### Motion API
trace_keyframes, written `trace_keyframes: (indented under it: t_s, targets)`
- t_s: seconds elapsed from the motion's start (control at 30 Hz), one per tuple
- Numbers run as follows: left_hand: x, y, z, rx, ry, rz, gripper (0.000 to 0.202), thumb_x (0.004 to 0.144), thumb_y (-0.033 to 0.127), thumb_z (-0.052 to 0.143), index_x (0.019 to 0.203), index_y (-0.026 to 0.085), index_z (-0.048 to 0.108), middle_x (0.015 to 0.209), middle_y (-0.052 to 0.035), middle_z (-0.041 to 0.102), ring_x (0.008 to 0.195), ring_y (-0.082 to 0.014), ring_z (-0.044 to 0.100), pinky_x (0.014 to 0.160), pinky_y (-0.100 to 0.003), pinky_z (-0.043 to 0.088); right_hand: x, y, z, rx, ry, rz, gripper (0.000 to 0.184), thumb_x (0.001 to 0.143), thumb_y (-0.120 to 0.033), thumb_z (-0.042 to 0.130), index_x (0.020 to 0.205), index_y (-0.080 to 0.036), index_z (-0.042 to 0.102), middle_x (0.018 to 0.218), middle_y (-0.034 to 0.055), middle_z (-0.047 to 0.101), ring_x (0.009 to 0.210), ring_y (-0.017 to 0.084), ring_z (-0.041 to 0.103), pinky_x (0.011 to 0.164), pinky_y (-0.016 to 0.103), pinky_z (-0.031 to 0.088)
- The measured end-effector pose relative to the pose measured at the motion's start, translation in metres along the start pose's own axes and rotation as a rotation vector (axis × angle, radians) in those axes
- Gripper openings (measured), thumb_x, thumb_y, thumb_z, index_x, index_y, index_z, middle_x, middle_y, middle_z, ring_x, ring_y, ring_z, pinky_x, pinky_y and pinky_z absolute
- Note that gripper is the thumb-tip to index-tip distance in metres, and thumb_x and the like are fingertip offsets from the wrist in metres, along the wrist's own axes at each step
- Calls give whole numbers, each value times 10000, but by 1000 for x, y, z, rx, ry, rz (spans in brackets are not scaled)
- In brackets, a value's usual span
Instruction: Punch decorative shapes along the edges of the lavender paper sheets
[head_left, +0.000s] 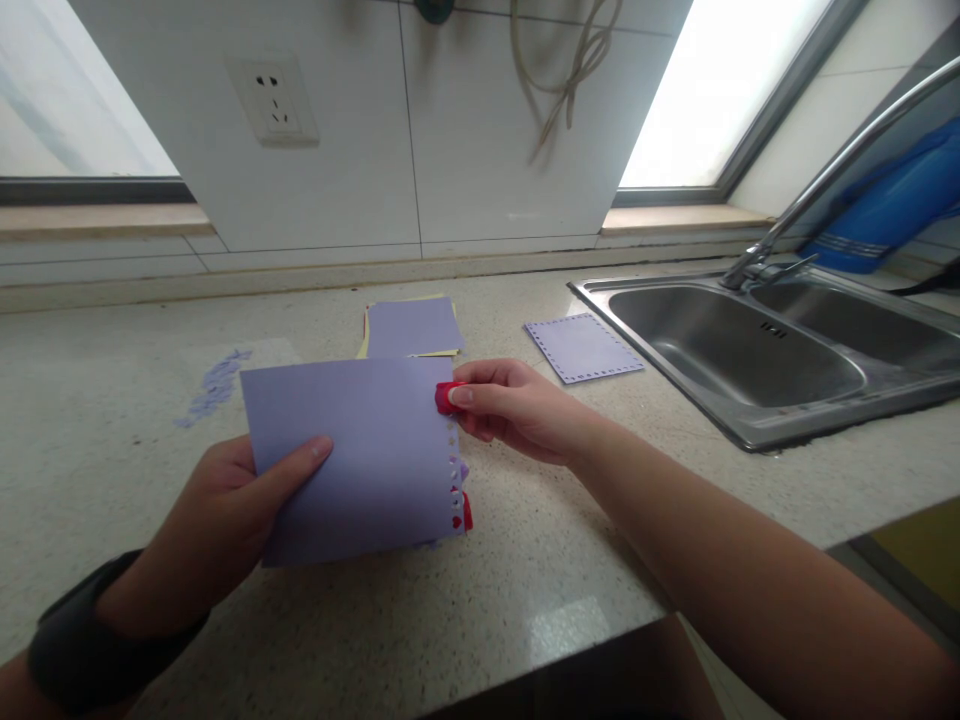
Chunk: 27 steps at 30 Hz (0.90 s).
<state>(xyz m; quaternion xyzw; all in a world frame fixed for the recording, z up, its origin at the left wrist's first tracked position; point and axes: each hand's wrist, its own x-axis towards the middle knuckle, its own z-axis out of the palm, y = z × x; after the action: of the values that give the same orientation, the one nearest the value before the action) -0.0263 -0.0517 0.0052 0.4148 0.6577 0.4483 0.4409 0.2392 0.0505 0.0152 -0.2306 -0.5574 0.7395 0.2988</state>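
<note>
My left hand (247,490) grips the left side of a lilac sheet of paper (360,450), its thumb lying on top and its fingers hidden beneath. At the sheet's upper right edge, my right hand (517,405) pinches a small red craft punch (445,397), which sits over the paper's edge. Below the punch, a row of small cut-out shapes runs down that edge; the lowest is a heart. Another red object (468,512) pokes out from under the sheet's lower right corner, mostly covered.
Behind the sheet lies a stack of lilac and yellow paper (416,325). A lilac sheet with punched borders (585,348) rests beside the steel sink (731,420). Small lilac cut-outs (214,388) are piled at left. The faucet (757,255) rises behind the sink.
</note>
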Motion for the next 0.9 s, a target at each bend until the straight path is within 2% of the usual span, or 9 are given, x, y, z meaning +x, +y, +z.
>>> trace_keyframes:
  t_s: [0.33, 0.57, 0.9]
  targets:
    - [1, -2, 0, -9, -10, 17, 392, 722, 512, 810, 985, 221, 797, 916, -74, 825, 769, -294, 759, 611, -307, 625, 2, 4, 3, -53, 55, -16, 240, 819, -369, 779, 792, -151, 681, 689, -21, 564, 569, 81, 449, 493, 237, 281]
    - [2, -4, -2, -26, -4, 19, 344, 724, 505, 821, 955, 250, 806, 860, -31, 819, 743, -236, 742, 615, -242, 604, 3, 3, 4, -39, 42, -26, 233, 812, -359, 787, 781, -154, 680, 673, -22, 576, 567, 83, 457, 496, 238, 310]
    - [3, -2, 2, -32, -13, 30, 341, 724, 511, 824, 944, 251, 806, 837, -28, 810, 775, -247, 745, 618, -247, 607, 3, 5, 5, -31, 38, -43, 221, 829, -328, 774, 758, -156, 656, 616, -31, 576, 533, 74, 445, 479, 223, 301]
